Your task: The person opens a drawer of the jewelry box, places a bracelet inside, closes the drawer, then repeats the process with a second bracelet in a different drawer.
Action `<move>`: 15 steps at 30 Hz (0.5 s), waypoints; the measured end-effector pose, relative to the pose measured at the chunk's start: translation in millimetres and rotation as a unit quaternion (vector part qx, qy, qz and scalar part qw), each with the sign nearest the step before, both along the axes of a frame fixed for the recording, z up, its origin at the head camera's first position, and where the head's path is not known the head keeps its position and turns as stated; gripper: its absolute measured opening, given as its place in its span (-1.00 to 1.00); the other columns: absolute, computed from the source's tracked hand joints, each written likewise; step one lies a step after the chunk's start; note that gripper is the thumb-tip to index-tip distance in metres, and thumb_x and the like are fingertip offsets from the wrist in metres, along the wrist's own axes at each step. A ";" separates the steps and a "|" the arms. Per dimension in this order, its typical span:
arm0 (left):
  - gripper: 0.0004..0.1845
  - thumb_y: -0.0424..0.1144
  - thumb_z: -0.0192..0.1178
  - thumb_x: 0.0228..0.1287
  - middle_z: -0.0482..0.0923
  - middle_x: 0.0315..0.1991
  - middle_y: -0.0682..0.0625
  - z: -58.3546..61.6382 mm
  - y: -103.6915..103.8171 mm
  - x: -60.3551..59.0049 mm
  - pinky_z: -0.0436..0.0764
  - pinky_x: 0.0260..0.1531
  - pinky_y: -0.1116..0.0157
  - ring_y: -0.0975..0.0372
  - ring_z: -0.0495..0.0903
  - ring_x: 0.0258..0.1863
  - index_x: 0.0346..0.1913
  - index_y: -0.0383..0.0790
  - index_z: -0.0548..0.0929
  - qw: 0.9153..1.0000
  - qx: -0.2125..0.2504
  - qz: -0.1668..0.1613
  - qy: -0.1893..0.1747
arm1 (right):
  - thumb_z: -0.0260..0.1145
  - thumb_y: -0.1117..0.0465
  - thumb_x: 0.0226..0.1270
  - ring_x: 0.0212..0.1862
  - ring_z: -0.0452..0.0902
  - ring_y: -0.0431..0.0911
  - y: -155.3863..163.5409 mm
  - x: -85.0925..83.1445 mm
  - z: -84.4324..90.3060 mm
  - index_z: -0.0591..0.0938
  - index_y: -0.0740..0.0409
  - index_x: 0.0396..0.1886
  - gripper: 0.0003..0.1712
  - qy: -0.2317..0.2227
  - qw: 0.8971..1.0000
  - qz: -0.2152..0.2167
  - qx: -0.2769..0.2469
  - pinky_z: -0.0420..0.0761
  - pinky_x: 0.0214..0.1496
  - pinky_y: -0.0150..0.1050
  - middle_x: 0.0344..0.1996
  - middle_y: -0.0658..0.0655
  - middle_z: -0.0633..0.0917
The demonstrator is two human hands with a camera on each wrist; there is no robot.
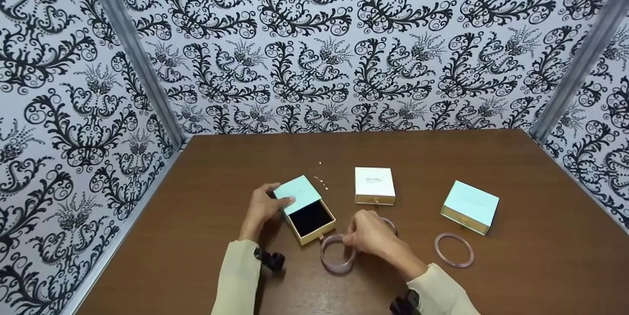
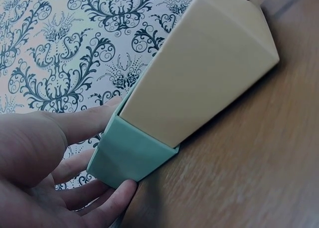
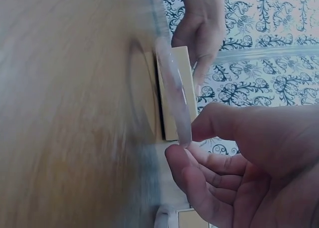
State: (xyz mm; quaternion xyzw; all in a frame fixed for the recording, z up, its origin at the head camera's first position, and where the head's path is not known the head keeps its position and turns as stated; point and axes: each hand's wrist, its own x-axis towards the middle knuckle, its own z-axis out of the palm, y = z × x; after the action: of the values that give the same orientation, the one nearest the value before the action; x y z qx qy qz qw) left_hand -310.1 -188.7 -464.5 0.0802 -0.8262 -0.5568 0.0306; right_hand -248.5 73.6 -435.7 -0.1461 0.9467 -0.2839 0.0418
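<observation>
My left hand [image 1: 263,209] grips a mint-green box sleeve [image 1: 300,192], with the thumb lying on its top. From that sleeve a gold drawer [image 1: 319,235] with a black lining is slid partly out toward me; no bangle lies in it. Between thumb and fingertips, my right hand [image 1: 371,231] pinches a pale, translucent lilac bangle [image 1: 338,271]. The right wrist view shows this bangle [image 3: 174,91] edge-on, held above the tabletop and in front of the drawer. A second bangle [image 1: 390,224] is partly hidden behind my right hand.
A white box [image 1: 375,181] stands shut on the brown table [image 1: 236,157] behind my right hand. Farther right are another mint-green box [image 1: 471,202] and a third bangle [image 1: 459,264]. Small white bits [image 1: 320,181] lie beside the sleeve. Patterned walls [image 1: 314,59] enclose the back and sides.
</observation>
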 end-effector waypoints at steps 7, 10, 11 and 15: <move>-0.37 -0.29 0.48 0.13 0.41 0.37 -0.34 0.5 0.4 -0.5 0.37 0.40 -0.01 -0.13 0.31 0.44 0.27 -0.38 0.54 1.000 0.004 -0.002 0.003 | 0.52 0.13 0.02 -0.69 0.43 -0.22 1.0 -1.2 4.5 0.65 -0.01 -0.78 -0.72 -0.014 0.999 -0.042 -0.004 0.34 -0.61 -0.34 -0.84 -0.12 0.55; -0.36 -0.28 0.48 0.13 0.42 0.36 -0.35 0.5 -0.1 -0.9 0.40 0.38 -0.02 -0.14 0.33 0.42 0.28 -0.38 0.54 1.000 -0.002 -0.002 0.002 | 0.52 0.13 0.01 -0.66 0.43 -0.21 0.8 -1.7 5.4 0.65 0.00 -0.77 -0.72 -0.012 0.999 -0.047 -0.014 0.34 -0.61 -0.33 -0.81 -0.10 0.55; -0.36 -0.28 0.48 0.14 0.42 0.36 -0.34 0.5 -0.4 -1.2 0.41 0.37 -0.02 -0.15 0.34 0.42 0.28 -0.37 0.53 1.000 -0.005 -0.001 -0.001 | 0.51 0.13 0.01 -0.64 0.43 -0.21 0.6 -1.9 5.5 0.64 0.01 -0.77 -0.72 -0.010 0.999 -0.047 -0.017 0.34 -0.61 -0.33 -0.79 -0.10 0.55; -0.35 -0.26 0.47 0.16 0.42 0.37 -0.32 -0.9 -1.7 -1.3 0.47 0.32 -0.02 -0.17 0.36 0.41 0.31 -0.34 0.52 1.000 -0.019 0.001 -0.010 | 0.47 0.14 0.01 -0.61 0.39 -0.21 -0.4 -3.5 4.4 0.60 0.02 -0.80 -0.71 0.004 0.998 -0.051 -0.025 0.32 -0.61 -0.34 -0.75 -0.12 0.53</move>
State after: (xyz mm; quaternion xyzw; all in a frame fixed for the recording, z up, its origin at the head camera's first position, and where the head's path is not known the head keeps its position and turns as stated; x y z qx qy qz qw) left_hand -311.3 -190.5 -465.4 0.0865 -0.8368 -0.5401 0.0242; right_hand -252.0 73.2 -431.3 -0.0998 0.9456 -0.3090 0.0199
